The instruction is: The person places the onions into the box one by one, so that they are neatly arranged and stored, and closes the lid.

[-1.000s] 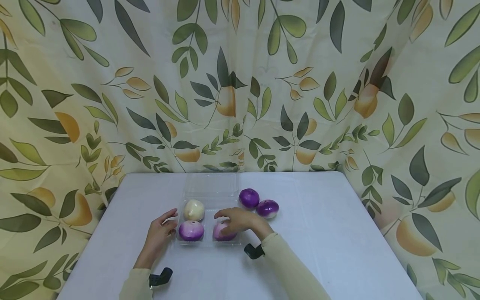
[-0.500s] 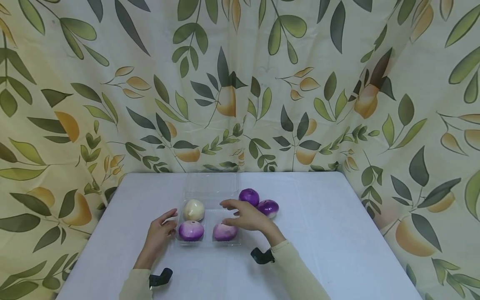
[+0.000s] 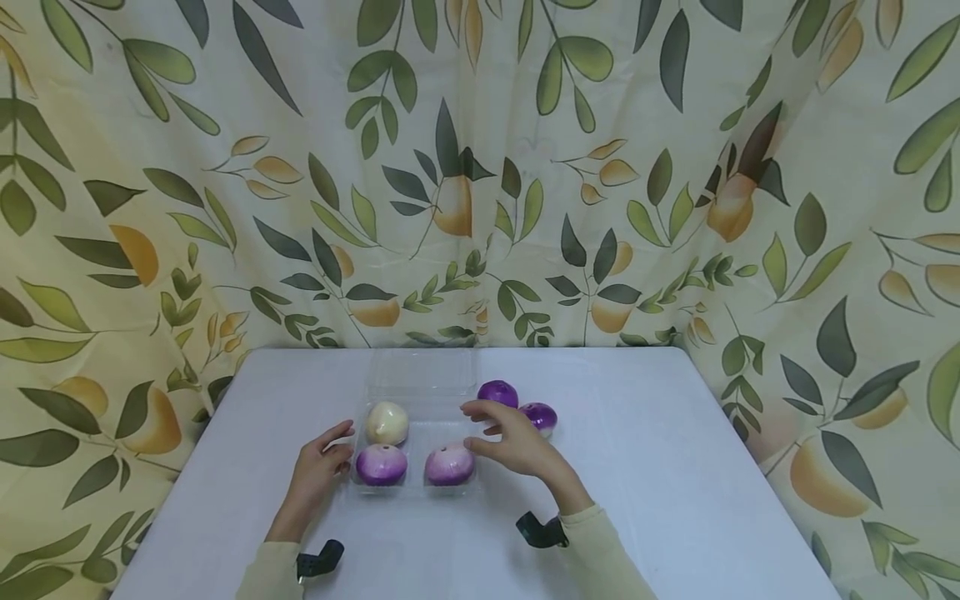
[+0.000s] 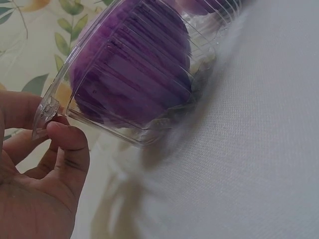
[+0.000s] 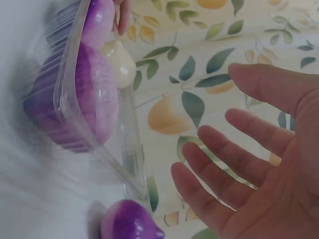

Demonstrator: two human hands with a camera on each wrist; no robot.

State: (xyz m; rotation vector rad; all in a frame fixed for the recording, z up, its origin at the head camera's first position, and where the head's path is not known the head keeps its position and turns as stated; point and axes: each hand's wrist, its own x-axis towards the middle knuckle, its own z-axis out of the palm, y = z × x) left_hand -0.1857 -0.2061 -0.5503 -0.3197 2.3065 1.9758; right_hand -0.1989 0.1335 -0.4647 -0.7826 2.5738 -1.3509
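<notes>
A clear plastic box (image 3: 435,429) stands on the table with its lid (image 3: 423,373) folded back. In its left half sit a pale onion (image 3: 387,423) and, in front, a purple-and-white onion (image 3: 381,465). Another purple-and-white onion (image 3: 448,464) occupies the front right corner. My left hand (image 3: 315,467) pinches the box's rim at the left edge, thumb and finger meeting at its corner tab (image 4: 47,112). Just right of the box hovers my right hand (image 3: 517,442), fingers spread and holding nothing. Behind it are two darker purple onions, one (image 3: 497,392) farther back and one (image 3: 542,418) partly covered.
The white-covered table (image 3: 637,433) extends to both sides of the box. A leaf-and-fruit patterned curtain (image 3: 480,208) hangs behind and along both sides. Each wrist carries a small black camera mount, one (image 3: 320,558) on the left and one (image 3: 542,530) on the right.
My right hand has let go of the onion in the box's front right corner and drawn back to the right. The left hand has stayed at the box's left edge.
</notes>
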